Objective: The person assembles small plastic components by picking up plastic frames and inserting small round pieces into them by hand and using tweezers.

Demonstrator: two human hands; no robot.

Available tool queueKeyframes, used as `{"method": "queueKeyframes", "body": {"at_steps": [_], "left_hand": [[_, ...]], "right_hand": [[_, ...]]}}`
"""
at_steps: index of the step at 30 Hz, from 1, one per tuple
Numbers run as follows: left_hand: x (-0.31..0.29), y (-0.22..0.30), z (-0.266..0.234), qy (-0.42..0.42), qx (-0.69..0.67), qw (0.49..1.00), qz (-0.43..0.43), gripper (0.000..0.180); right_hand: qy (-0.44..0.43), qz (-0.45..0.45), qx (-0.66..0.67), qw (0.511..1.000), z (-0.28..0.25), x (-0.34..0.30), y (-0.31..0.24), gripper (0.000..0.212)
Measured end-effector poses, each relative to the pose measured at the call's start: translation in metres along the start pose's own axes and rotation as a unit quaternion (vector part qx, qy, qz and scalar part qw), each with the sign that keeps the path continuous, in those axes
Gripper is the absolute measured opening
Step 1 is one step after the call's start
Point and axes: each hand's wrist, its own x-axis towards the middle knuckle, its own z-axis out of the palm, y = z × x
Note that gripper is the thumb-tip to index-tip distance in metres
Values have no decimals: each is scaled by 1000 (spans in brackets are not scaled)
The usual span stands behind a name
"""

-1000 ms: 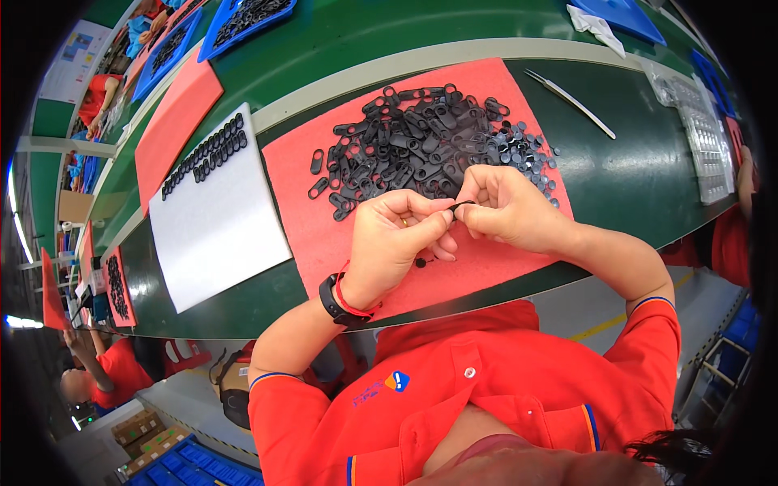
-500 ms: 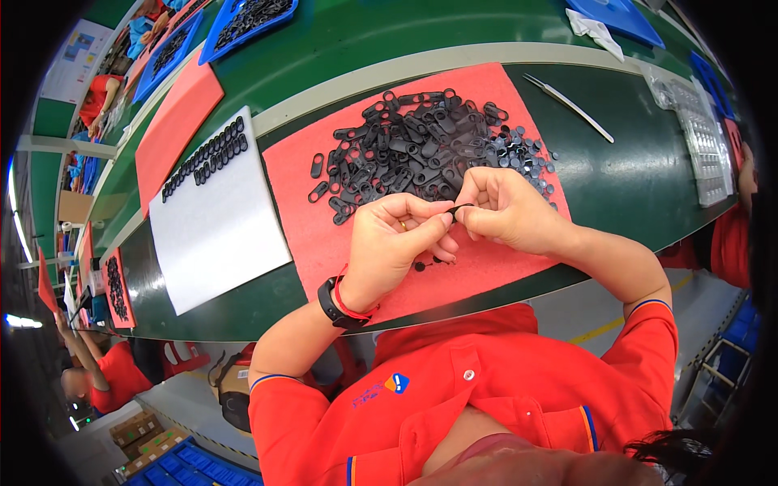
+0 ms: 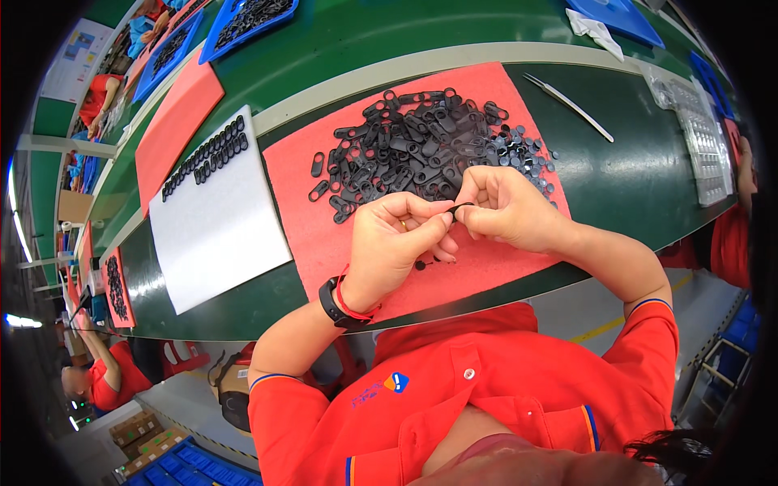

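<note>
Between the fingertips of my left hand point(image 3: 399, 236) and my right hand point(image 3: 512, 212) is a small black plastic part point(image 3: 455, 208), mostly covered by the fingers. Both hands are closed in a pinch on it, over the front half of a pink foam mat point(image 3: 300, 194). Just beyond my fingers lies a heap of black oval plastic pieces with round holes point(image 3: 413, 142). Small shiny round discs point(image 3: 519, 151) are strewn at the heap's right side. A couple of tiny black bits point(image 3: 421, 265) lie on the mat below my left fingers.
Left of the mat, a white foam sheet point(image 3: 219, 251) carries rows of black oval pieces point(image 3: 207, 159). White-handled tweezers point(image 3: 571, 108) lie to the right, with clear plastic trays point(image 3: 703, 150) farther over. Blue bins point(image 3: 250, 24) of black parts stand at the far left. Co-workers sit at both sides.
My hands and the black part stay almost in place. At the far left, a co-worker's arm and head have shifted slightly.
</note>
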Motion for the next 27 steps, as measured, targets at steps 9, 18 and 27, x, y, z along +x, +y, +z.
{"method": "queueKeyframes", "body": {"at_steps": [9,18,27], "left_hand": [[0,1,0,-2,-3,1000,10,10],[0,3,-1,0,-10,1000,4,11],[1,-1,0,8,-5,1000,6,11]], "right_hand": [[2,-18,-14,1000,1,1,1,9],[8,-38,-9,999,1,4,3,9],[21,-51,-24,998,2,5,11,8]]}}
